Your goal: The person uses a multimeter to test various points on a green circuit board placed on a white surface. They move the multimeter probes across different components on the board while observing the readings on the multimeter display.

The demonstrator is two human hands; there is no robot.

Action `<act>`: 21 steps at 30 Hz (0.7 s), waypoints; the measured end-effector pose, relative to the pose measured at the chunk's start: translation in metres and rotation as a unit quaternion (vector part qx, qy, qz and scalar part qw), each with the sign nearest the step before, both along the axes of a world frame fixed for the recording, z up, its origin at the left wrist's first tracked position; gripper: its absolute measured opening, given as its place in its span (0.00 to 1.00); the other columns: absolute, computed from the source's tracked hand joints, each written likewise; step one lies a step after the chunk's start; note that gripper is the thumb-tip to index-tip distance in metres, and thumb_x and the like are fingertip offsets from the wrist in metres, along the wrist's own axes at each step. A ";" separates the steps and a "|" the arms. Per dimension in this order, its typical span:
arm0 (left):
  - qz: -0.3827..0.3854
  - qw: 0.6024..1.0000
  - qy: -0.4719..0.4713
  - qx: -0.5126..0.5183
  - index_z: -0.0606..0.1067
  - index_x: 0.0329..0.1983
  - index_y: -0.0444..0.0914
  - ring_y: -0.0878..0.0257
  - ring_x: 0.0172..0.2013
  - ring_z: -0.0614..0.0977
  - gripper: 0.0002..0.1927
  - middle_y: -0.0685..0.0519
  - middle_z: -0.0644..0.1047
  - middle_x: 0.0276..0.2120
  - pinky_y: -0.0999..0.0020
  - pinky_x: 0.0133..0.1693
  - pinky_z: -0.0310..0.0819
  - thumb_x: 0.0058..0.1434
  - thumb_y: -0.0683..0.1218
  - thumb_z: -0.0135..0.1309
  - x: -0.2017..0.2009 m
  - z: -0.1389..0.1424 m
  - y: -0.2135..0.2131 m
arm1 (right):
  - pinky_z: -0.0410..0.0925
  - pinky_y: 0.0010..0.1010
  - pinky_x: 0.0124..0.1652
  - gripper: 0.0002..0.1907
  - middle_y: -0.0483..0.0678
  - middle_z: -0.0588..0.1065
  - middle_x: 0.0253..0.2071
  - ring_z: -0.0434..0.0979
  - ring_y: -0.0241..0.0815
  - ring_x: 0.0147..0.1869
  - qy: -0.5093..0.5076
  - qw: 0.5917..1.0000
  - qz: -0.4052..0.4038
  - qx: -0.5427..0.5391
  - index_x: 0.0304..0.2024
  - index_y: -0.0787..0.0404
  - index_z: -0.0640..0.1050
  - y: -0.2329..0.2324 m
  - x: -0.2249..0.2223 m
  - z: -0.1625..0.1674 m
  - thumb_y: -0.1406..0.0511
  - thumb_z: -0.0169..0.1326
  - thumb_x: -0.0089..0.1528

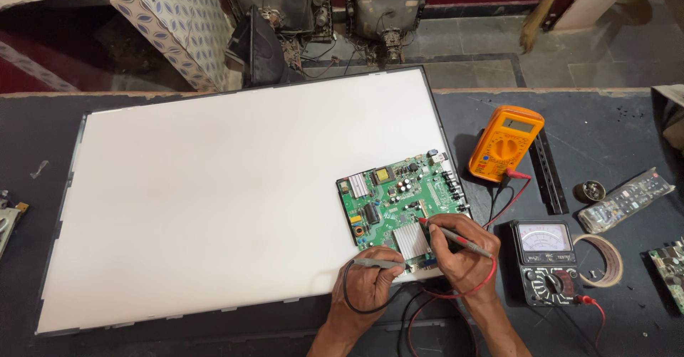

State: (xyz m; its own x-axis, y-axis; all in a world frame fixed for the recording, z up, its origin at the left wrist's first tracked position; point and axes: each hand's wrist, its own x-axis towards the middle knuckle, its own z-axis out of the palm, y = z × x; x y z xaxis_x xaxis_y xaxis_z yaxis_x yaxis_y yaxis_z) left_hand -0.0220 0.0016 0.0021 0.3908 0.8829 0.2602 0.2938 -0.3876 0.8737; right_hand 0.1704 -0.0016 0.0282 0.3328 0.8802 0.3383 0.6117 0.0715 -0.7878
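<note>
Green circuit board lies on a white panel. Right hand pinches a red probe against it; left hand grips a black probe near the board's lower edge.

Both hands and forearms are bare: no sleeves, gloves, rings or watch in view.

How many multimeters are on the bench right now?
2. An orange digital multimeter lies right of the green circuit board, upper side. A black analog multimeter lies nearer, just right of the right hand. Others could be out of frame.
</note>
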 end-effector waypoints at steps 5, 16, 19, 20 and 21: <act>-0.003 1.000 -0.003 -0.020 0.78 0.38 0.33 0.47 0.43 0.84 0.13 0.47 0.82 0.37 0.53 0.46 0.78 0.70 0.49 0.52 0.000 0.000 0.000 | 0.75 0.29 0.32 0.05 0.51 0.83 0.34 0.85 0.40 0.33 0.002 1.000 0.001 -0.004 0.34 0.67 0.82 0.000 0.000 0.001 0.70 0.58 0.57; -0.013 0.999 -0.019 -0.037 0.78 0.38 0.33 0.48 0.41 0.84 0.12 0.46 0.82 0.38 0.55 0.44 0.79 0.68 0.48 0.53 0.001 -0.011 0.001 | 0.74 0.29 0.32 0.04 0.51 0.83 0.33 0.85 0.41 0.32 0.018 1.000 0.002 -0.002 0.33 0.67 0.82 0.001 -0.002 0.010 0.71 0.58 0.56; -0.011 0.999 -0.025 -0.038 0.78 0.38 0.33 0.48 0.42 0.84 0.12 0.47 0.83 0.37 0.55 0.44 0.79 0.69 0.48 0.54 0.002 -0.014 0.001 | 0.74 0.29 0.33 0.04 0.51 0.83 0.33 0.85 0.41 0.33 0.012 1.000 0.006 0.001 0.33 0.67 0.81 0.001 -0.002 0.009 0.71 0.58 0.57; -0.012 0.999 -0.024 -0.044 0.78 0.38 0.33 0.49 0.41 0.85 0.12 0.47 0.83 0.37 0.55 0.44 0.79 0.69 0.48 0.53 0.002 -0.014 0.001 | 0.75 0.29 0.32 0.04 0.50 0.83 0.33 0.85 0.40 0.32 0.022 1.000 0.000 -0.012 0.33 0.67 0.81 0.001 -0.003 0.008 0.71 0.58 0.56; -0.013 0.998 -0.023 -0.051 0.78 0.37 0.33 0.49 0.41 0.85 0.12 0.47 0.83 0.38 0.55 0.44 0.79 0.69 0.48 0.53 0.002 -0.014 0.001 | 0.75 0.29 0.31 0.04 0.50 0.83 0.32 0.86 0.40 0.31 0.032 0.999 -0.006 -0.025 0.33 0.67 0.82 0.001 -0.003 0.008 0.71 0.58 0.56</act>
